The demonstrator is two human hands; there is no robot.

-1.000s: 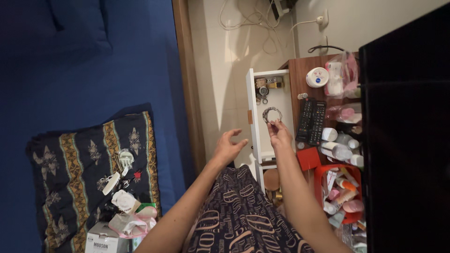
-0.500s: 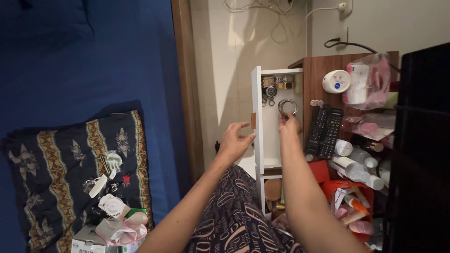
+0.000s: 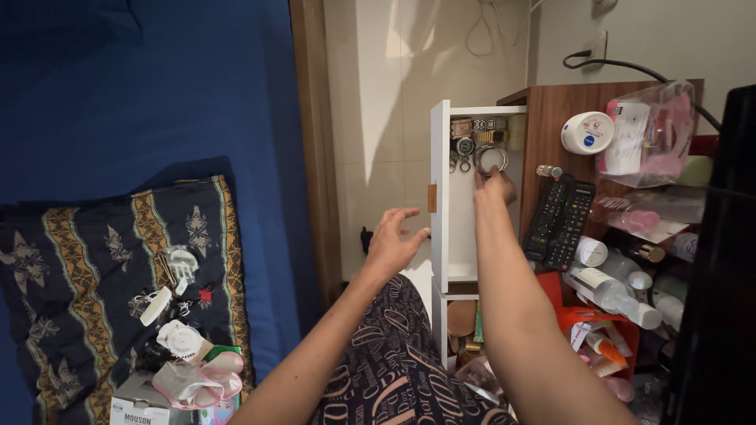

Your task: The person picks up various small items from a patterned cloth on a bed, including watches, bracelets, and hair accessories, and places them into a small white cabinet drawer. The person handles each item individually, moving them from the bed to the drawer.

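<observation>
The open white drawer [image 3: 465, 228] has bare floor toward six o'clock. At twelve o'clock, watches and trinkets [image 3: 471, 135] crowd its end; remotes [image 3: 559, 224] flank it at three o'clock.

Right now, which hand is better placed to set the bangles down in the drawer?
Right. The right hand already holds the bangles inside the open white drawer; the left hand is empty, by the drawer's front.

Home bedroom: bed [image 3: 157, 86], cluttered dresser [image 3: 567, 102]
</observation>
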